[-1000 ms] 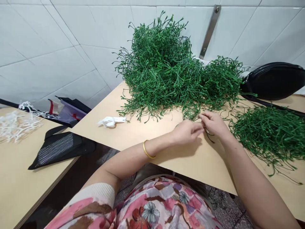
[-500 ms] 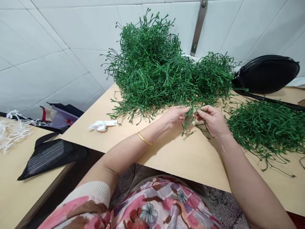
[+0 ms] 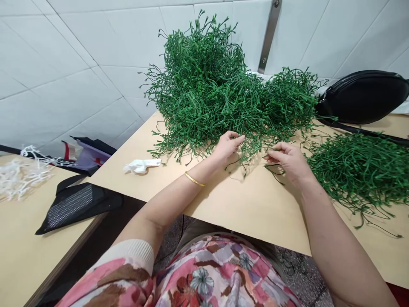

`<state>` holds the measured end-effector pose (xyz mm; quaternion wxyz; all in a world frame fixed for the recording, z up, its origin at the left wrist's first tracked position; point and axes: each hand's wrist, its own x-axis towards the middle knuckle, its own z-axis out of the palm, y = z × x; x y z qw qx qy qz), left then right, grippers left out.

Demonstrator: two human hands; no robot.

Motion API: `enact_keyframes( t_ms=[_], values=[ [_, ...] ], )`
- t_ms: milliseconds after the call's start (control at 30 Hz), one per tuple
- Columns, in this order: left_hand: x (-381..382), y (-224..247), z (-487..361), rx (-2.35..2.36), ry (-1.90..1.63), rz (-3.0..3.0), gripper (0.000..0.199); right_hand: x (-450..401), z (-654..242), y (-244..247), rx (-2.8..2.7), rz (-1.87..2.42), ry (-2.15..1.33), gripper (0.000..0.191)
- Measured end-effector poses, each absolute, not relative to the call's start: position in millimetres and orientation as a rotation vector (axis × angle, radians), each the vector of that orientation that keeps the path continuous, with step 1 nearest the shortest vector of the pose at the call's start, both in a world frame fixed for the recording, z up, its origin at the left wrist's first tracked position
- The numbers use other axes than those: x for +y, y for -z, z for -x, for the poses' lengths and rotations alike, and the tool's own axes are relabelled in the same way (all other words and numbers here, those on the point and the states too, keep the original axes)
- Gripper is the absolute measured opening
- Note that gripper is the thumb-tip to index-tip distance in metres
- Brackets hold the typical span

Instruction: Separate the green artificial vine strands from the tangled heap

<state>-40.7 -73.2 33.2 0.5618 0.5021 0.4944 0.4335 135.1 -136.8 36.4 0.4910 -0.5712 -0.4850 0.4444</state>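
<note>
A pale wooden table (image 3: 223,204) runs beneath both hands. Just ahead of them sits a large heap of green artificial sprigs (image 3: 204,94), its hanging strands touching the left hand (image 3: 228,147), which curls loosely; whether it grasps anything, I cannot tell. The right hand (image 3: 287,162) pinches a thin dark stem (image 3: 277,175) between thumb and fingertips. Right of that hand lies a smaller heap of sprigs (image 3: 361,170), with a black bag (image 3: 362,98) beyond it. Left of the left hand lies a crumpled white tissue (image 3: 140,166); a gold bangle (image 3: 194,179) circles that wrist.

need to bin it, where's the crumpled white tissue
The crumpled white tissue lies on the pale tabletop in the head view, left of the left hand, in front of the green sprig heap.
</note>
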Motion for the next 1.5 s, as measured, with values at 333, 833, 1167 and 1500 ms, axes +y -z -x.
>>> enact_keyframes(
  t_ms=[333, 833, 1167, 1500],
  values=[
    [-132.1, -53.2, 52.3, 1.147, -1.089, -2.032, 0.032, -138.3, -129.9, -34.7, -1.289, 1.467, -0.875, 0.018],
    [-133.4, -43.2, 31.4, 1.145, -0.944, -1.997, 0.027, -144.0, -115.7, -105.6, -1.834, 1.576, 0.032, 0.021],
    [-127.3, -44.7, 6.9, 1.315, -0.984, -1.918, 0.02, -158.4, -95.2, -115.7, -2.109, 1.605, -0.076, 0.018],
    [-118.2, -35.2, 11.2, 1.07, -1.079, -1.376, 0.023, -124.4, -133.9, -97.7, -2.25, 1.413, 0.575, 0.023]
  ],
)
